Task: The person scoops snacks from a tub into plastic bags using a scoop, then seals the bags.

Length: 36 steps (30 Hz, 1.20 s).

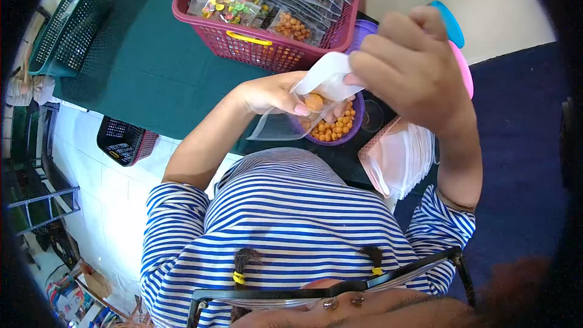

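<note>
Left hand (273, 92): fingers pinched shut on mouth of a clear bag (280, 123), thumb on top; bag hangs open just above the bowl.
Right hand (410, 64): fingers curled tight round a white scoop (328, 76), tipped down into the bag mouth; touching left-hand fingertips.
Scoop load: orange balls (313, 102) seen at scoop lip, inside bag mouth; count can't tell.
Bowl (357, 123): purple, on table near its front edge, close to the person's chest; holds more orange balls, approx half hidden by bag and hands.
Table (152, 67): dark green cloth over it.
Red basket (267, 48): at table's far edge, yellow handle facing front; packed w/ filled clear packets, some orange balls, some mixed-colour sweets.
Empty bags stack (401, 161): at table's front right corner, just beside bowl, leaning in a row.
Pink and blue lids (458, 42): behind right hand, partly hidden; what they belong to can't tell.
Green basket (67, 24): at table's far left corner.
Black basket (124, 141): on white tiled floor, below table's left edge.
Person: blue-white striped shirt, sleeves to elbow.
</note>
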{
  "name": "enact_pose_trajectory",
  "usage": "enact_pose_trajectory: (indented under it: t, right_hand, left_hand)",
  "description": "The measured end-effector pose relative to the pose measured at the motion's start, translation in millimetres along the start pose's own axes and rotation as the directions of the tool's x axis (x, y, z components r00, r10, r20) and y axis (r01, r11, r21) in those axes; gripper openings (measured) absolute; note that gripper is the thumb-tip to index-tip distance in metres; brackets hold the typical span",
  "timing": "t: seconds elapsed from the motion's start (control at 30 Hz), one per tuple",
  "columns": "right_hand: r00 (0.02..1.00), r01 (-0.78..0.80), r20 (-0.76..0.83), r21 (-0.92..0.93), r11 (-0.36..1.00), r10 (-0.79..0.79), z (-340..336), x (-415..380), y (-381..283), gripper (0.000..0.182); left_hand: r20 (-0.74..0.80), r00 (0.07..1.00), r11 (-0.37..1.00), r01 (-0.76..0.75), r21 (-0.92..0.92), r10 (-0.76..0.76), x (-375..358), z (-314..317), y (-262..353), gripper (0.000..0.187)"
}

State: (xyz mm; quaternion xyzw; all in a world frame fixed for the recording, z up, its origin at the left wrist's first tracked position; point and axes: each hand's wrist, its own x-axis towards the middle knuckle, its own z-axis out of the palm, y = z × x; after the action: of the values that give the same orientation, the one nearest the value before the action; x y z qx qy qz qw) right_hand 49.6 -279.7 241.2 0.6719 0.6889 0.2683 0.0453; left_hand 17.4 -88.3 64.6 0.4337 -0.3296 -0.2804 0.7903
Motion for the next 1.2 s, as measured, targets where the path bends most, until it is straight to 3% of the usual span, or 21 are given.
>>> enact_pose_trajectory:
  t: [0.1, 0.43, 0.77, 0.93, 1.1, 1.2]
  right_hand:
    - [0.997, 0.001, -0.071, -0.011, 1.000, -0.001, -6.6, -0.2, 7.4, 0.022]
    - [1.000, 0.004, -0.024, 0.050, 0.999, -0.003, 5.8, -2.5, -0.9, 0.024]
    - [1.000, 0.003, 0.005, 0.104, 0.995, -0.004, 15.4, -5.4, -5.9, 0.023]
    - [1.000, 0.005, -0.014, 0.095, 0.995, -0.004, 25.2, -6.7, -9.6, 0.022]
    - [0.999, -0.029, 0.043, 0.029, 0.999, 0.028, 2.8, -2.5, 0.7, 0.022]
    - [0.998, -0.044, 0.046, 0.093, 0.995, 0.040, -6.1, -0.4, 8.0, 0.023]
  left_hand:
    - [0.032, 0.999, 1.000, -0.018, 0.004, 0.017, 0.1, -2.3, -0.5, 0.081]
    - [0.101, 0.994, 0.999, -0.026, -0.041, 0.030, 1.9, -7.2, -14.8, 0.080]
    - [0.068, 0.998, 1.000, 0.009, -0.015, -0.008, -1.2, -6.2, -14.2, 0.078]
    - [-0.029, 0.998, 0.996, 0.046, -0.076, -0.048, -4.6, -6.0, -20.3, 0.079]
    - [0.007, 1.000, 0.994, 0.001, -0.112, 0.000, -0.9, -5.8, -17.1, 0.083]
    - [0.029, 1.000, 0.996, 0.002, -0.093, 0.001, -2.7, -2.0, -7.5, 0.084]
